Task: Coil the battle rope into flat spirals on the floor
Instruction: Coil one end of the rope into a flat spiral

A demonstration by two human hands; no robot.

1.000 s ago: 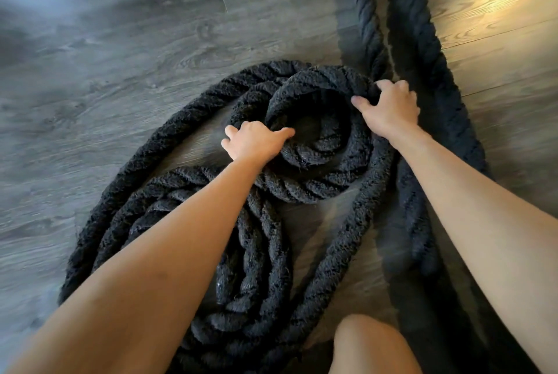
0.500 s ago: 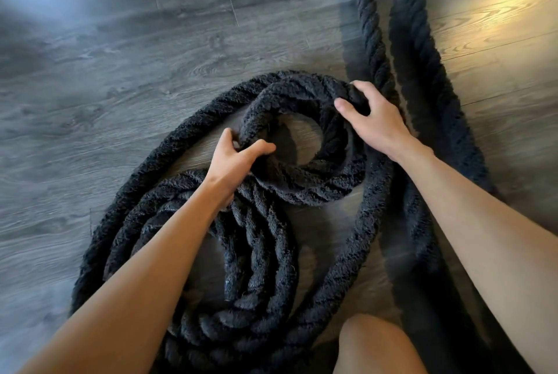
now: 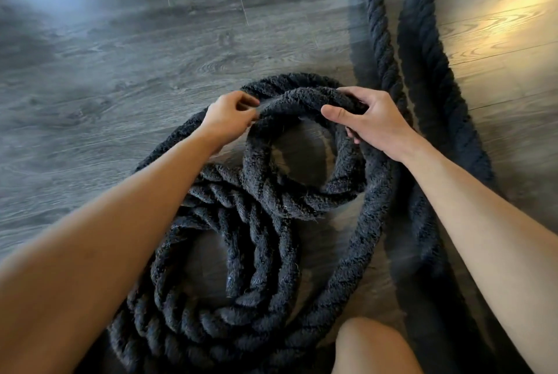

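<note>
Since half a second ago, the left hand (image 3: 227, 115) has been moved up from the near-left side of the small upper loop to its far-left arc, and that loop has been lifted and widened so that more grey floor is seen through it. The right hand (image 3: 373, 120) has been kept on the far-right arc of the same loop.

The thick, dark navy, twisted battle rope (image 3: 265, 253) is laid on the grey wood-grain plank floor (image 3: 120, 72). The left hand's fingers (image 3: 246, 102) are curled nearly closed and pinched on the outer edge of the raised loop. The right hand's fingers (image 3: 350, 93) are wrapped over the top of the rope, with the thumb (image 3: 333, 112) pressed against the inner side, so the rope is gripped firmly.

Near to the person from both sets of fingers, several turns of rope are bunched in a loose oval coil, some strands overlapping rather than lying flat. One long outer turn is swept around the right of that coil, below the right wrist. Beyond the right fingers, two straight lengths of rope (image 3: 380, 26) are run away to the top edge of the view. A bare knee (image 3: 371, 346) is seen at the bottom edge, just beside the coil.
</note>
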